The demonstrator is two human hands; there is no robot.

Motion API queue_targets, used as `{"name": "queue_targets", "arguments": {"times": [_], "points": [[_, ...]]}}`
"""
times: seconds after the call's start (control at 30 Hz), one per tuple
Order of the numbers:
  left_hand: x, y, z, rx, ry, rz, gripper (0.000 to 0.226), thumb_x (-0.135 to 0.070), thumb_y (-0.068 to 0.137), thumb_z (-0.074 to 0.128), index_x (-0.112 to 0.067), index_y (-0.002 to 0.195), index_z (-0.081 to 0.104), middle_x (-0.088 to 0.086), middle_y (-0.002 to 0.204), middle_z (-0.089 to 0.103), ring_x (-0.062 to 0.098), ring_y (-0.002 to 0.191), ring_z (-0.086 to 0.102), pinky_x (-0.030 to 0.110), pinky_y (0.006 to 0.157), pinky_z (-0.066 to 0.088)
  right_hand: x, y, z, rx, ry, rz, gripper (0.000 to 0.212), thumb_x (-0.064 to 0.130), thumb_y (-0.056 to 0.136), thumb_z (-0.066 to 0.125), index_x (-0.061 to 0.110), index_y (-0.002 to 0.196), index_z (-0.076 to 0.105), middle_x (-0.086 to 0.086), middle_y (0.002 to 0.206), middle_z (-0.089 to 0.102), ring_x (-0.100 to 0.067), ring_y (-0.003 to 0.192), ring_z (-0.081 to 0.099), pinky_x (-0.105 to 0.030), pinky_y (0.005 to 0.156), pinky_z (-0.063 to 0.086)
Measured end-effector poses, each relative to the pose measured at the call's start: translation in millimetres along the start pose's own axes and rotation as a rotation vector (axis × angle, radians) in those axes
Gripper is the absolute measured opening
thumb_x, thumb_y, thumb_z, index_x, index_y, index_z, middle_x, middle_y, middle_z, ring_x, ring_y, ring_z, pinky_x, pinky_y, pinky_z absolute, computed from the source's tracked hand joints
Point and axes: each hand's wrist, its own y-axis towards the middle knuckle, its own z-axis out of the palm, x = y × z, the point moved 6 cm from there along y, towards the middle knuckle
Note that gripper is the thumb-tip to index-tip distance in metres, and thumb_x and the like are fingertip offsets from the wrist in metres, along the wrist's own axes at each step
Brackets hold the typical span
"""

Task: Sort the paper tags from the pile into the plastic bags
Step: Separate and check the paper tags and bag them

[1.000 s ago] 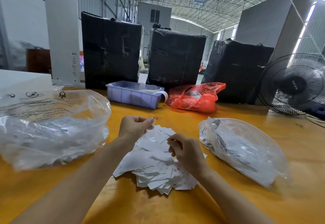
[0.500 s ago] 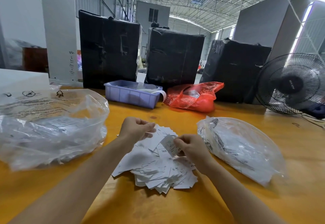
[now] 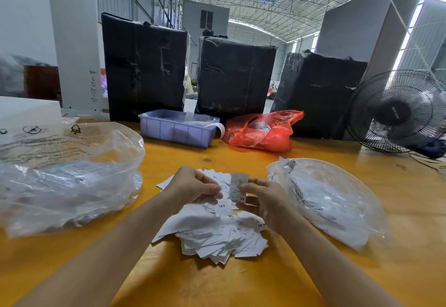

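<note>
Two legible tags: "XXL" tag [image 3: 223, 206] by left hand [image 3: 193, 187], "XS" tag [image 3: 261, 226] lower.

Bare table [image 3: 241, 282] lies open between left plastic bag [image 3: 67, 174] and right plastic bag [image 3: 333, 200].

Three black-wrapped bales [image 3: 235, 75] stand behind a lilac plastic bin [image 3: 177, 131], a red bag [image 3: 261, 132] and a black fan [image 3: 395, 111] on the yellow table [image 3: 241, 280].
</note>
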Motion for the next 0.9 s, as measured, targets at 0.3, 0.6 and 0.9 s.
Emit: {"name": "queue_targets", "arguments": {"times": [0.3,0.6,0.9], "points": [[2,-2,10,0.067,-0.020,-0.045,0.010,0.006,0.075,0.072,0.005,0.084,0.066,0.019,0.077,0.072,0.022,0.061,0.071,0.019,0.049,0.052,22,-5,3,-0.011,-0.012,-0.235,0.011,-0.004,0.083,0.065,0.004,0.090,0.062,-0.012,0.080,0.071,-0.016,0.063,0.069,-0.020,0.058,0.054],[0,-2,11,0.083,-0.076,-0.048,0.013,0.008,0.076,0.070,0.006,0.087,0.065,0.021,0.081,0.072,0.022,0.063,0.072,0.019,0.048,0.051,28,-15,9,-0.119,-0.351,-0.482,0.012,-0.001,0.079,0.070,0.008,0.076,0.064,-0.010,0.076,0.070,-0.016,0.064,0.067,-0.024,0.061,0.055],[-1,-4,13,0.136,-0.082,-0.054,0.019,0.007,0.074,0.071,0.006,0.093,0.066,0.021,0.084,0.072,0.022,0.068,0.072,0.019,0.052,0.053,27,-15,10,-0.143,-0.378,-0.516,0.010,0.004,0.081,0.071,0.011,0.080,0.063,-0.013,0.083,0.072,-0.025,0.076,0.069,-0.032,0.070,0.056]]}}
